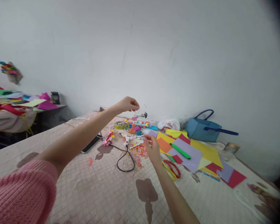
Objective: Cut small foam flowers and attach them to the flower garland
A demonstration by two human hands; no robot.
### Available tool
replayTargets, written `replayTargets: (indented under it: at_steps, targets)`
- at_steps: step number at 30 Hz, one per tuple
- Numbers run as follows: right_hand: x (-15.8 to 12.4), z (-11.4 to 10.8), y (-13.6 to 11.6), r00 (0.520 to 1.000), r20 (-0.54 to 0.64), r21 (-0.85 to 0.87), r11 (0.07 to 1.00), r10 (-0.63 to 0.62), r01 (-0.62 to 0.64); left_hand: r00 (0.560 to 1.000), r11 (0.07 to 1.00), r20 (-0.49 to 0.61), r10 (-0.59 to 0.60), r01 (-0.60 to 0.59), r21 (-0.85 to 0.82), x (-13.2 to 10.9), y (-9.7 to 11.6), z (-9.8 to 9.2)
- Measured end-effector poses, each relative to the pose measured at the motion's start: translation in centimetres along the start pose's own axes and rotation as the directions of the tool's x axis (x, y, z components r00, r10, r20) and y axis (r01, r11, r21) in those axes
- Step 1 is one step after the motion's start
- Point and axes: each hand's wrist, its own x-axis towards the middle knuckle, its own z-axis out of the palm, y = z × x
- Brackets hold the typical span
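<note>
My left hand (130, 104) is raised above the far part of the table, thumb and fingers pinched together. Whatever thin thing it may hold is too faint to make out; a small pink piece (134, 118) shows just below it. Lower down, my right hand (152, 148) has its fingertips drawn together beside a thin white stick (138, 137); whether it grips the stick is unclear. A white glue gun (127, 140) with a black cord (118, 166) lies left of it. Pink and orange paper shreds (140, 151) are scattered near my right hand.
Coloured sheets (186, 149) bear a green marker (180, 151), with red-handled scissors (175, 169) beside them. A blue bag (202, 129), a glass jar (231, 149), a tape roll (119, 125) and a phone (91, 144) sit around. Another table (60, 106) at left carries coloured sheets. The wall stands behind.
</note>
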Motion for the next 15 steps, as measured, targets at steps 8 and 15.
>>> replayTargets:
  at_steps: [8, 15]
  targets:
    - [4.1, 3.5, -3.6, 0.993, 0.085, 0.244, 0.965, 0.077, -0.095, 1.0, 0.999, 0.011, 0.012, -0.012, -0.053, 0.4, 0.6, 1.0]
    - [3.7, 3.2, -3.4, 0.978, 0.091, 0.361, 0.909, 0.187, -0.207, 0.999, 0.994, 0.02, -0.033, 0.035, -0.104, 1.6, -0.3, 1.7]
